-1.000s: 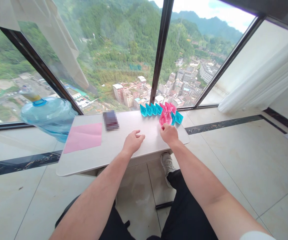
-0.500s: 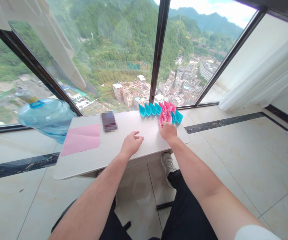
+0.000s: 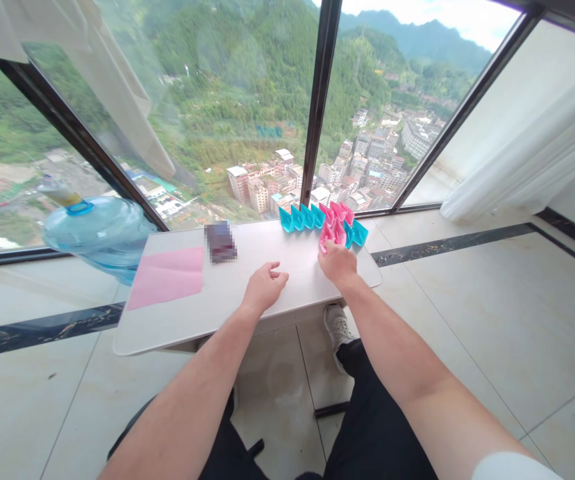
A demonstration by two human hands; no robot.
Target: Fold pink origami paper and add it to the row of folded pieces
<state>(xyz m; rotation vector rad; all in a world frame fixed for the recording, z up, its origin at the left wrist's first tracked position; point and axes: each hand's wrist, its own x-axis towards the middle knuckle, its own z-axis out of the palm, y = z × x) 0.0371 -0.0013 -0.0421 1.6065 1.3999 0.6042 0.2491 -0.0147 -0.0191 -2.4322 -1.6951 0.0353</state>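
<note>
My right hand point(image 3: 338, 264) is at the right end of a low white table point(image 3: 252, 248), its thumb and fingers pinched on the near edge of a pink folded paper piece point(image 3: 332, 232). More pink folded pieces point(image 3: 338, 212) stand just behind it. Blue folded pieces point(image 3: 358, 233) sit close on the right, partly behind the pink ones. A row of several blue folded pieces point(image 3: 302, 219) stands along the far edge. Over the table's near middle, my left hand point(image 3: 266, 287) is open with fingers apart and holds nothing.
On the left part of the table lies a flat pink paper sheet point(image 3: 167, 277), with a blurred dark rectangular object point(image 3: 221, 242) beside it. A large blue water bottle point(image 3: 100, 230) stands past the left end. Window glass rises behind the table, and my shoe point(image 3: 338, 325) is below its near edge.
The whole view has shifted slightly to the right. My right hand stays at the pink folded piece, and the left hand keeps its open pose.
</note>
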